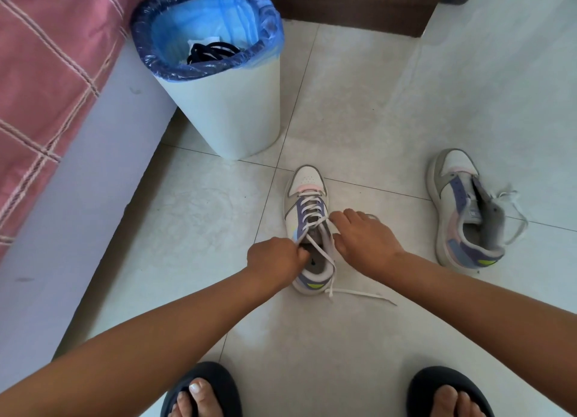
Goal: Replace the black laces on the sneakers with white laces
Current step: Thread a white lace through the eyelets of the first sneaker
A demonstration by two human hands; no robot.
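- The pale tiled floor (359, 110) carries everything in view; a pink checked bedspread (46, 82) runs along the 9 to 11 o'clock edge.
- A white plastic waste bin with a blue bag liner (224, 104) stands at 11 o'clock from the hands; coiled black laces (212, 53) lie inside it on the liner.
- Both bare forearms reach in from 6 o'clock and converge on the white, purple and pink sneaker (307, 195) at the centre, toe pointing to 12 o'clock.
- A second matching sneaker (459, 210) lies tipped on its side at 3 o'clock, well apart, with a loose white lace trailing off it.
- The right hand (365, 238) sits palm down over the sneaker's right side, fingers curled at the upper eyelets; whether they pinch the lace I cannot tell.
- The left hand (274, 260) is fisted at the collar's left side, pinching a strand of the flat white lace (312, 202).
- The lace crisscrosses the eyelets; its free ends trail past the heel toward 5 o'clock.
- Two feet in dark slide sandals (206, 388) show at 6 o'clock.
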